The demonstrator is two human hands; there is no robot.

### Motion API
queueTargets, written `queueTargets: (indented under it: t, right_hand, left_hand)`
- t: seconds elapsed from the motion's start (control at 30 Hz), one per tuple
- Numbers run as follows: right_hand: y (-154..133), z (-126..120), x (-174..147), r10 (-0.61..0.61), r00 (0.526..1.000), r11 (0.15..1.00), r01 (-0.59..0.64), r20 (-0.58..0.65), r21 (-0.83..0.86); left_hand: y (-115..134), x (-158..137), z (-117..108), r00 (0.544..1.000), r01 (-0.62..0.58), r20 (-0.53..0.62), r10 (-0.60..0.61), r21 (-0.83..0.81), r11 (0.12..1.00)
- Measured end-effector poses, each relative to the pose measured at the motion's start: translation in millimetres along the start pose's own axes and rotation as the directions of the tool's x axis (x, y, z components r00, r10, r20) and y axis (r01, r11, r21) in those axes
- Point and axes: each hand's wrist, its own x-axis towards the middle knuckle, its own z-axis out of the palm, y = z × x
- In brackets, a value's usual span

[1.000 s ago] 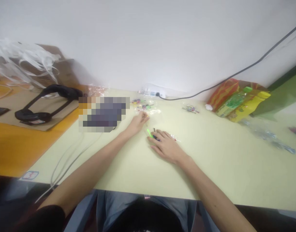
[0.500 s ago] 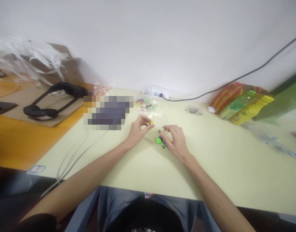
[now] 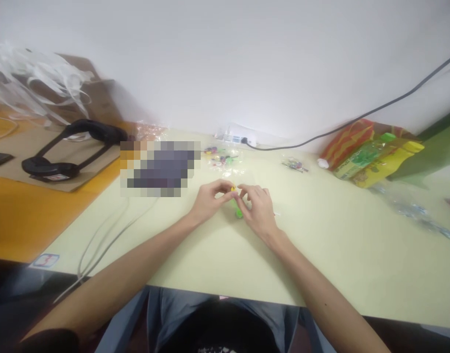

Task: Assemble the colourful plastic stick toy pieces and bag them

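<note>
A small yellow plastic piece point(image 3: 233, 189) is pinched between the thumb and index finger of my left hand point(image 3: 212, 198), just above the table. My right hand point(image 3: 260, 208) meets it from the right, its thumb and index finger bent in close beside the yellow piece. Whatever lies between the right fingertips is too small to make out. Below the hands, a bright green plastic part point(image 3: 239, 213) shows, partly hidden by the right hand.
Behind the hands lie small colourful parts in clear plastic point(image 3: 223, 159). Another small bundle point(image 3: 294, 164) lies to the right, before snack packets point(image 3: 379, 162). A black headset-like frame point(image 3: 50, 166) sits on cardboard at left. A dark cable point(image 3: 302, 146) runs along the wall.
My right hand has moved left and slightly up, bringing its fingertips to the yellow piece. My left hand still pinches that piece. The parts under the right hand are now more hidden.
</note>
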Motion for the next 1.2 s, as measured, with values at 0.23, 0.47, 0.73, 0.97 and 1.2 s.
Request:
queueTargets:
  t: [0.23, 0.47, 0.73, 0.97, 1.2]
  right_hand:
    - [-5, 4, 1, 0.014, 1.0, 0.997, -0.012, 0.025, -0.082]
    - [-10, 3, -3, -0.05, 0.999, 0.984, 0.047, -0.013, -0.172]
    - [2, -10, 2, -0.005, 0.98, 0.955, -0.054, -0.198, -0.292]
    - [-5, -19, -4, 0.187, 0.982, 0.964, -0.183, 0.0, -0.192]
    - [-48, 6, 0, 0.163, 0.94, 0.954, -0.073, 0.3, -0.291]
  left_hand:
    - [6, -1, -2, 0.996, -0.088, -0.012, 0.091, 0.134, 0.987]
    - [19, 0, -2, 0.95, -0.292, 0.002, 0.311, 0.35, 0.89]
    - [27, -2, 1, 0.893, -0.395, -0.033, 0.449, 0.422, 0.816]
    - [27, 10, -34, 0.932, -0.352, 0.096, 0.349, 0.47, 0.809]
    - [5, -11, -75, 0.969, -0.146, 0.246, 0.01, 0.541, 0.828]
